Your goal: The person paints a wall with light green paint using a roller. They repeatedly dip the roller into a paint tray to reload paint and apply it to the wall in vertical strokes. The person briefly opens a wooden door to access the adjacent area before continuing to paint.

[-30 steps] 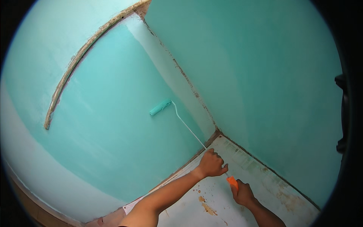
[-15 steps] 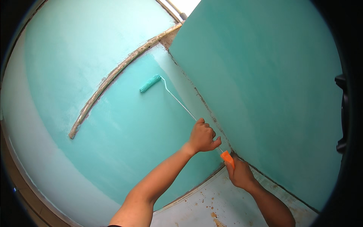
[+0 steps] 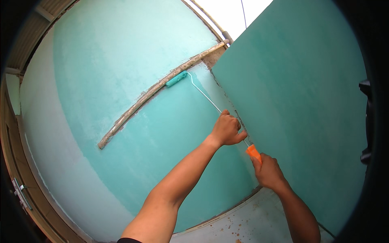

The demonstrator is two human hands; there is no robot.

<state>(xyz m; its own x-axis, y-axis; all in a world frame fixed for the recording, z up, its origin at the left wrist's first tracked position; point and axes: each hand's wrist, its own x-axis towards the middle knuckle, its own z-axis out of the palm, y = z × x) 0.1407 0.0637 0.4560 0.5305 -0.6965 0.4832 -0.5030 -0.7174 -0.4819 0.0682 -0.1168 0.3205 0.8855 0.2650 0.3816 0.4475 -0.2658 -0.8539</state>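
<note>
A paint roller (image 3: 177,79) with a teal-coated sleeve lies against the wall, just under a paint-flecked pole (image 3: 162,83) that slants across it. My left hand (image 3: 227,128) is closed round the roller's thin metal rod, partway along. Lower down, my right hand (image 3: 269,171) grips its orange handle (image 3: 253,152). Fresh teal paint covers much of the wall (image 3: 174,150) under the pole. A paler strip (image 3: 208,81) runs beside the corner, to the right of the roller.
A teal wall (image 3: 296,101) meets the painted one at the right along a rough, cracked seam. Below is a pale, spotted surface (image 3: 251,218). At far left stand a brown door (image 3: 30,206) and its metal handle (image 3: 22,193). Bright sky (image 3: 239,16) shows at the top.
The roller has moved up the wall to the pole's lower edge, both hands rising with it. The view has tilted up, showing more of the door and sky.
</note>
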